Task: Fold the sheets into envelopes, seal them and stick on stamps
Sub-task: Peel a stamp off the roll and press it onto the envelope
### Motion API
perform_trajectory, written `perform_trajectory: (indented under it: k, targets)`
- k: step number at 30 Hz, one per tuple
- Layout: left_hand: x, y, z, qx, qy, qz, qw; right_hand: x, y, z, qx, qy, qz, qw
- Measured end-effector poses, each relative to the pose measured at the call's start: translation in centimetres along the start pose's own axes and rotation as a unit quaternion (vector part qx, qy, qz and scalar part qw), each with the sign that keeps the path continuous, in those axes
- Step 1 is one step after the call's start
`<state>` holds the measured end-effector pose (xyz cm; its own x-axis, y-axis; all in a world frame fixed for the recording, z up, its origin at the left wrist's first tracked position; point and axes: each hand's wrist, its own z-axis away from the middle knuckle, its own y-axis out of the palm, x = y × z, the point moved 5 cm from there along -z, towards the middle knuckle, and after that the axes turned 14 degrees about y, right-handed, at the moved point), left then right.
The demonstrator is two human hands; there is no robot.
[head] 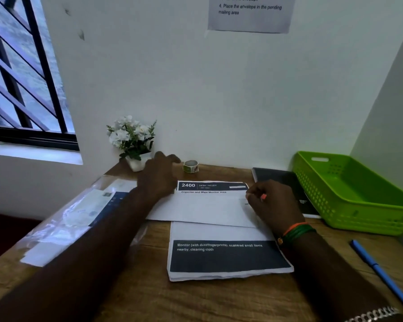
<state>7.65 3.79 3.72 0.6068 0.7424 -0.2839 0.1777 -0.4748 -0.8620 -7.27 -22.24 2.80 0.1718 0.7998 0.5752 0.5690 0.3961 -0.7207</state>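
We press a white envelope [203, 209] onto the sheet stack [228, 256] at table centre, right hand [273, 203] pinching its right end, left hand [159, 177] open, reaching toward eleven o'clock. The stamp roll [190, 166] waits at twelve o'clock; we judge stamping still undone, and many sheets remain.

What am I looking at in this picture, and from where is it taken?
It is one view from a camera worn on a person's head, looking down at a wooden desk. No machine works here, only two bare hands. The left hand reaches forward, fingers relaxed, towards a small sticker roll. The right hand pinches the edge of a white envelope, which lies on a stack of printed sheets. Nearby are a green basket, a blue pen, a black notebook and a flower pot.
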Motion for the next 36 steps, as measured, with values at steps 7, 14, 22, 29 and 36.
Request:
perform_trajectory:
  k: [7, 14, 22, 29, 36]
  targets:
    - [-0.8, 4.0, -6.6, 0.037, -0.017, 0.055, 0.998, 0.4, -0.4, 0.6, -0.062, -0.043, -0.003, 0.997]
    - [-0.6, 5.0, -6.1, 0.03, -0.023, 0.005, 0.999, 0.7, 0.2, 0.3, -0.043, -0.05, -0.027, 0.997]
    - [-6.4, 2.0, -0.8, 0.003, 0.053, 0.366, 0.929, 1.9, 0.3, 0.2, 0.01, 0.016, -0.273, 0.962]
    - [-8.7, 1.7, 2.0, -0.027, 0.143, 0.397, 0.906, 2.4, 1.1, 0.5, 0.09, 0.045, -0.386, 0.917]
    - [-8.7, 1.5, 2.4, -0.073, 0.121, 0.395, 0.908, 2.6, 0.8, 0.7, 0.064, 0.022, -0.354, 0.933]
